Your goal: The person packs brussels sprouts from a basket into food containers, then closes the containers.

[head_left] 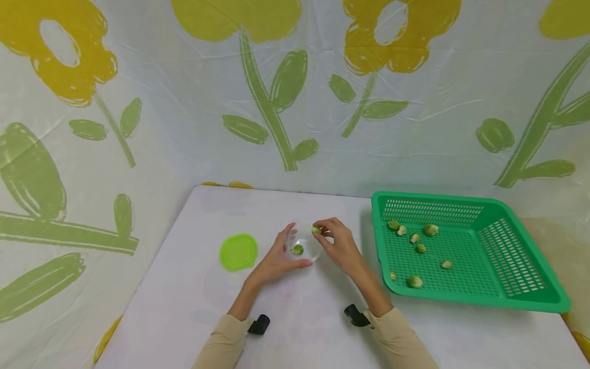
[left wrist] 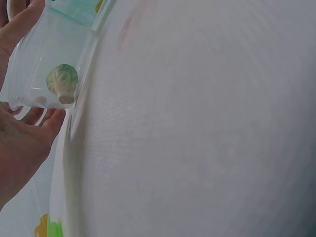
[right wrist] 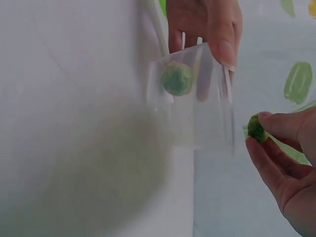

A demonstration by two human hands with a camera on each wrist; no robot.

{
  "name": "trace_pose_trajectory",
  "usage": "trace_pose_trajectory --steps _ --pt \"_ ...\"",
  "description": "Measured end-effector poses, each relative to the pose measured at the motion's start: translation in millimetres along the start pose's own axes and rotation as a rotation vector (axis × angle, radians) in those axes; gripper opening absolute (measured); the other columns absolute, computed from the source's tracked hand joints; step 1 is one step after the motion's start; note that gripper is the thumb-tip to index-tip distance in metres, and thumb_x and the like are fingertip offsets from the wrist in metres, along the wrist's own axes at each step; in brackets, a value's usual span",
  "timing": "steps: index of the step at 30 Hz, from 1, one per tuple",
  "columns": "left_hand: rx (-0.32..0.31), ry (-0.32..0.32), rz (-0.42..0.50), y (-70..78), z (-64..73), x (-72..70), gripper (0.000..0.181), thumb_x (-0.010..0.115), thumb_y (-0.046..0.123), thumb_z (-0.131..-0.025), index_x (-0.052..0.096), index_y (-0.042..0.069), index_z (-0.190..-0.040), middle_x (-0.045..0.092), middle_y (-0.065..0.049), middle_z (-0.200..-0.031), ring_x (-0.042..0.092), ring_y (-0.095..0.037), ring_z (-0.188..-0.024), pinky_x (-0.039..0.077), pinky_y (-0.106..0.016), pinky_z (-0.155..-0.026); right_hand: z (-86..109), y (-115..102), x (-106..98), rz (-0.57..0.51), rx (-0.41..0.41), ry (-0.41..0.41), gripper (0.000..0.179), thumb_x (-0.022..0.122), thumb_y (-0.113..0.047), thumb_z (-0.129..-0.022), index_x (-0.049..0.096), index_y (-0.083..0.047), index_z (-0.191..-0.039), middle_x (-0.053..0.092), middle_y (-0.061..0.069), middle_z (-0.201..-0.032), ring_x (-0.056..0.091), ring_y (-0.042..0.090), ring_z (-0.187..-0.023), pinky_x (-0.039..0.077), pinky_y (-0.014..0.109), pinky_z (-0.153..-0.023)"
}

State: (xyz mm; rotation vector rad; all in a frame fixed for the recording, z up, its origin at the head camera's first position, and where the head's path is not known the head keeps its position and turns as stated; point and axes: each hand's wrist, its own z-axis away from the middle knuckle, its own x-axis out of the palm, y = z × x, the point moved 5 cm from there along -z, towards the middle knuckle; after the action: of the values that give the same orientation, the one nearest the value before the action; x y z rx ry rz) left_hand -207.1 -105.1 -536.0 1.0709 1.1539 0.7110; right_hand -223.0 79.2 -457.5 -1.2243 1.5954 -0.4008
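Pinched by thumb and fingers of the right grip [head_left: 338, 246], near the middle of the head frame: a little green sprout [head_left: 316, 230]. Likely light, firm and a bit smooth, so best held by the round sides with a soft squeeze; maybe easy to tear at the outer leaves. Just to the left and below: a clear cup [right wrist: 187, 126], held around the sides by the left grip [head_left: 276, 262]. Probably thin and bendy, so best held gently, not squashed. Inside, near the bottom: one other sprout [head_left: 297, 249]. Hard to tell, being so see-through, if touching the desk [head_left: 184, 287]. At the right of the frame: a big green basket [head_left: 470, 256] full of holes, with small sprouts [head_left: 415, 282] spread over the floor. Left of the cup: a flat bright-green lid [head_left: 238, 252].
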Motion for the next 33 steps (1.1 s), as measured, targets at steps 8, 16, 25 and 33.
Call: trace_pose_trajectory --steps 8,16,25,33 --pt "0.001 0.004 0.009 -0.4 -0.4 0.2 0.112 0.088 0.045 -0.081 0.017 0.028 -0.165 0.025 -0.007 -0.166 0.026 -0.028 -0.152 0.029 -0.058 -0.119 -0.2 3 16 -0.033 -0.019 -0.048 0.021 0.075 0.007 -0.090 0.070 0.007 -0.110 0.066 0.017 -0.106 0.069 0.029 -0.093 0.061 0.042 -0.084" --pt "-0.009 0.006 0.028 -1.8 -0.2 0.3 0.110 0.088 0.042 -0.081 0.017 0.029 -0.165 0.020 -0.008 -0.168 0.024 -0.031 -0.153 0.029 -0.062 -0.117 -1.6 5 27 -0.018 -0.037 -0.082 0.022 0.076 0.007 -0.089 0.070 0.008 -0.111 0.066 0.017 -0.105 0.068 0.029 -0.091 0.060 0.043 -0.083" --pt "0.011 0.002 0.025 -0.7 0.0 -0.6 0.112 0.089 0.040 -0.082 0.016 0.023 -0.165 0.020 -0.009 -0.168 0.022 -0.029 -0.154 0.027 -0.060 -0.119 -5.6 1 35 0.084 -0.083 -0.125 0.020 0.077 0.008 -0.088 0.071 0.007 -0.107 0.066 0.016 -0.101 0.070 0.030 -0.090 0.060 0.043 -0.080" --pt "0.018 -0.007 0.026 -0.8 -1.1 0.0 0.113 0.088 0.042 -0.082 0.015 0.021 -0.166 0.019 -0.007 -0.169 0.022 -0.025 -0.154 0.026 -0.056 -0.121 -6.3 2 41 0.162 -0.105 -0.153 0.019 0.078 0.009 -0.086 0.070 0.007 -0.103 0.066 0.015 -0.098 0.068 0.029 -0.087 0.059 0.040 -0.076"
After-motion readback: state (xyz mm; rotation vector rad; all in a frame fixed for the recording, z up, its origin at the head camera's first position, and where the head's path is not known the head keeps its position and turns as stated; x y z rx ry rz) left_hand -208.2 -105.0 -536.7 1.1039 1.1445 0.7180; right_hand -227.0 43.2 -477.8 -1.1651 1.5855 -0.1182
